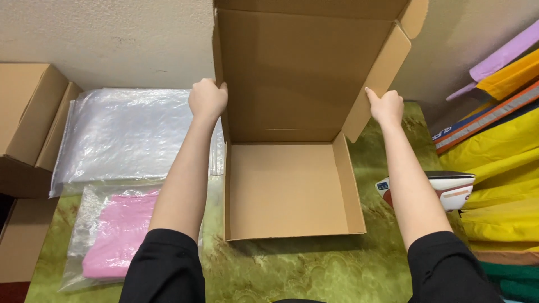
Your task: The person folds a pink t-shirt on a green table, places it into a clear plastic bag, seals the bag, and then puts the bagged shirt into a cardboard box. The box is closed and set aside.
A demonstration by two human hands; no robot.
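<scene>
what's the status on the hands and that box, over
Left hand and right hand gripping the lid's side flaps. Cardboard box open, empty. Bagged pink garment lies left, apart.

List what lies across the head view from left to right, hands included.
Closed cardboard boxes → clear plastic bags → left hand → open cardboard box → right hand → yellow fabric pile.

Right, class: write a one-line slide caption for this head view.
Both hands, left hand and right hand, hold up the lid of an empty cardboard box.
</scene>
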